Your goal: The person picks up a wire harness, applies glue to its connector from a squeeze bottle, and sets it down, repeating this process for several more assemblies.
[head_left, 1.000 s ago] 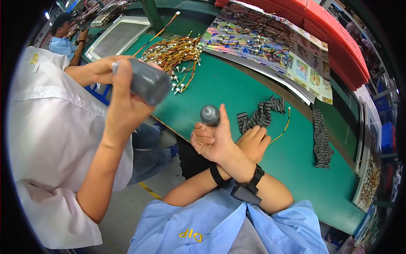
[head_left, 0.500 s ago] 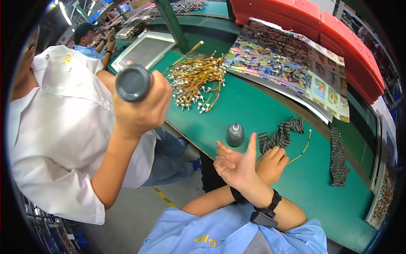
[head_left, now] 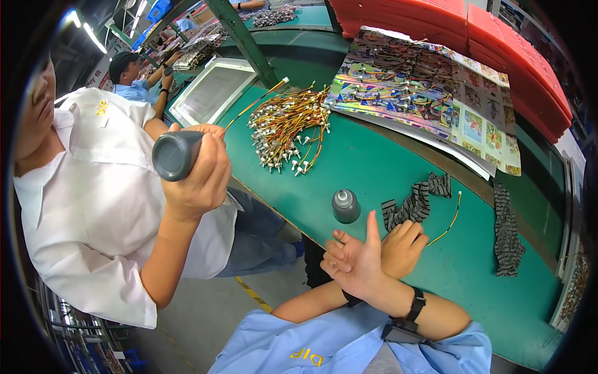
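My forearms cross at the wrists over the green bench. My right hand [head_left: 354, 263], a watch on its wrist, is turned palm up with thumb stretched and fingers half curled, holding nothing. Beneath its wrist, my left hand [head_left: 403, 249] rests with fingers curled together. A thin yellow-and-dark wire lead [head_left: 446, 228] with a pale tip runs out from those fingers; its other end is hidden in the hand. Just beyond my right fingertips stands a dark grey bottle [head_left: 346, 207] with a nozzle top. A striped grey-black cloth strip [head_left: 414, 202] lies by my left hand.
A white-shirted person at left grips a dark grey bottle [head_left: 177, 154] and a wire lead [head_left: 252, 107]. A heap of wire leads with metal parts [head_left: 289, 128] lies on the bench [head_left: 299, 202]. Beyond are a printed sheet [head_left: 483, 128], red foam stacks [head_left: 520, 68] and another striped strip [head_left: 508, 234].
The co-worker's hand with the bottle has moved left and down, tilting it. The view has shifted slightly; both my hands keep nearly the same pose.
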A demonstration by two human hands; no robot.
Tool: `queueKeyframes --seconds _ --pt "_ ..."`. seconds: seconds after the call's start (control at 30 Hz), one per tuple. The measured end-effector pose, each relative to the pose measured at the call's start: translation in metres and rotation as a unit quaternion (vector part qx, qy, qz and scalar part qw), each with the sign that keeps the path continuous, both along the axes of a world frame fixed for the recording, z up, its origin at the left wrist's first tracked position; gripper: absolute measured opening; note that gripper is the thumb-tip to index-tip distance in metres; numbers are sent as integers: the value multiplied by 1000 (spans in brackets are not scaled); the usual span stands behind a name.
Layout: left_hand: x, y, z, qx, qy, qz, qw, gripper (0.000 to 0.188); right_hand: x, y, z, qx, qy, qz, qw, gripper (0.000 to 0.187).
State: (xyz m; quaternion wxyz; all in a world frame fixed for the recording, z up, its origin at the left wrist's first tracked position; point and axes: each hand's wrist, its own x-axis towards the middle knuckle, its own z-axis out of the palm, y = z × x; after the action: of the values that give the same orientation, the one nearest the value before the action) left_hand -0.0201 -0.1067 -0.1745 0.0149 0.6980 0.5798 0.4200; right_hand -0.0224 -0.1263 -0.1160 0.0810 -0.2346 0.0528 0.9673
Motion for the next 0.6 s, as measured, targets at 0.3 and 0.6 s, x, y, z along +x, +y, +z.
queueKeyframes --seconds 0.3,0.6 --pt "0 0 10 -46 -7 -14 999 24 31 17 8 176 49 142 973 54" --pt "-2 6 8 -35 23 -30 999 26 20 26 -8 143 92 172 970 56"
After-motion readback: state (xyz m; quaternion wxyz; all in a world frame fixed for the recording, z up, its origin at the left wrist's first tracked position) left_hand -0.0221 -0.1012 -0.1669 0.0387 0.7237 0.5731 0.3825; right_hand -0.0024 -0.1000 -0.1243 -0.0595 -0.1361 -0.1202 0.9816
